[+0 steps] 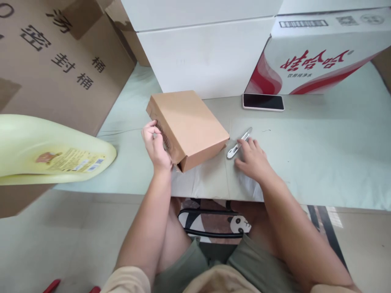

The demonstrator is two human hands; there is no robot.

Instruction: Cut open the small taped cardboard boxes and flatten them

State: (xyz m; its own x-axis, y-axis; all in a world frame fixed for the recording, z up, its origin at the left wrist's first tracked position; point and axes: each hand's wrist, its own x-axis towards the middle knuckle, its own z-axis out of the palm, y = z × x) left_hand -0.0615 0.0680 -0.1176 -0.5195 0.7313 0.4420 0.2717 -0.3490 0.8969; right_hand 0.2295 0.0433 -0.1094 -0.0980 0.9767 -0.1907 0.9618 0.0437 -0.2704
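And here we are, right at the table edge: the left hand (157, 146) is pressed up against the side of the brown box (191, 122), fingers curled in by the printed strip (162, 135). Whether that's a true grip or just a steadying touch, I can't tell from here. The box sits immediately to the right of that hand, turned at an angle, its broad panel facing up.

Over to the right hand (253, 158)! Fingers loosely spread, nothing closed in them, and the tips are right at the white cutter (239, 143), which lies just beyond them on the table (317, 162). Touching or a hair short? Too close to call. I can't make out a bare blade either.

So how far along are we? Early, I'd judge. The upper panel looks flat and uncut, and nothing of the contents shows. But look near the left wrist: there's a dark gap at the box's corner, so that bit seems loose. The cutter isn't picked up, and most of the box looks intact.

Beyond the right hand, a phone (263, 102) rests before the white carton (308, 69); well left of the left hand, a yellow bottle (55, 150).
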